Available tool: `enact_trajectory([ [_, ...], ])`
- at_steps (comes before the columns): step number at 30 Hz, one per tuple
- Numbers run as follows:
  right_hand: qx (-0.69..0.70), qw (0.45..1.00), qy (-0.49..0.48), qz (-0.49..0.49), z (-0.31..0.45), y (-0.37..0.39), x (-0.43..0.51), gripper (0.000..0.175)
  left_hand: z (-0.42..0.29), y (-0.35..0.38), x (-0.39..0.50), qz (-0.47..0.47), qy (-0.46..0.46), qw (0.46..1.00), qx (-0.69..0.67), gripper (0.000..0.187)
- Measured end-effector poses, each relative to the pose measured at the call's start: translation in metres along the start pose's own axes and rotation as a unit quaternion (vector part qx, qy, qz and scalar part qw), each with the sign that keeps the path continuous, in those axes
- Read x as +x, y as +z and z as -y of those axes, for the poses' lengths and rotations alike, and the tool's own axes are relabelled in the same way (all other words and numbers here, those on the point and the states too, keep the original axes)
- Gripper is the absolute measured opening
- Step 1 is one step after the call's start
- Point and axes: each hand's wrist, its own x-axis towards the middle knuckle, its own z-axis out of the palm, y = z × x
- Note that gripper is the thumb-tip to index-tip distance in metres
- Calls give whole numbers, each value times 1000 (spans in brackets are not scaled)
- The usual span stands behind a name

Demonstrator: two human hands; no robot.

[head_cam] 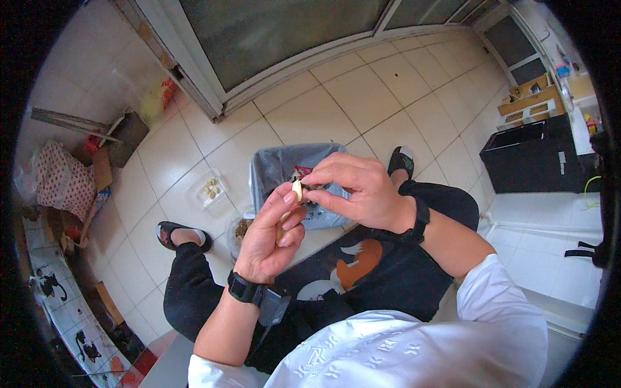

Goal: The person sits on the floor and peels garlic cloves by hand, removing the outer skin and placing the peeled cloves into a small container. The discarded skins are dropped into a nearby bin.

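Observation:
My left hand (274, 228) pinches a pale clove, apparently garlic (297, 190), between thumb and fingers. Something else pale, partly hidden, is tucked in its curled fingers. The thumb and index fingertip of my right hand (356, 191) meet at the clove's side and upper tip. Both hands are above the near part of a bin (271, 157) lined with a grey-blue plastic bag. Inside it lie scraps and a red wrapper (304, 171), partly covered by my hands. Left of the bin, a clear plastic tray (221, 198) holds several pale cloves (210, 188).
Beside the bin, a clear bag or container (235, 245) with brown contents is partly behind my left hand. My slippered feet flank the bin on the tile floor (301, 111). A sliding door frame (301, 72) runs behind. A black cabinet-like box (529, 160) stands right; bags (65, 174) lie left.

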Motion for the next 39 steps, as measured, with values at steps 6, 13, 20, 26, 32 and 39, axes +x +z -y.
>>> enact_trajectory([
  [6,23,999,-9,27,-5,-1,-3,16,1,-4,2,12,-24,1000,2,15],
  [13,43,998,15,42,-3,-2,-4,14,3,-6,2,-7,-19,1000,22,9],
  [20,62,995,47,66,-1,-7,-3,16,2,-5,3,-16,-18,999,31,6],
  [26,103,985,113,86,3,-9,-3,16,2,-4,2,-23,-16,999,41,6],
  [32,142,973,150,102,0,-8,-3,14,1,-3,2,-26,-9,998,52,5],
  [39,150,971,152,110,0,-10,-3,13,2,-2,1,-36,-3,996,80,6],
])
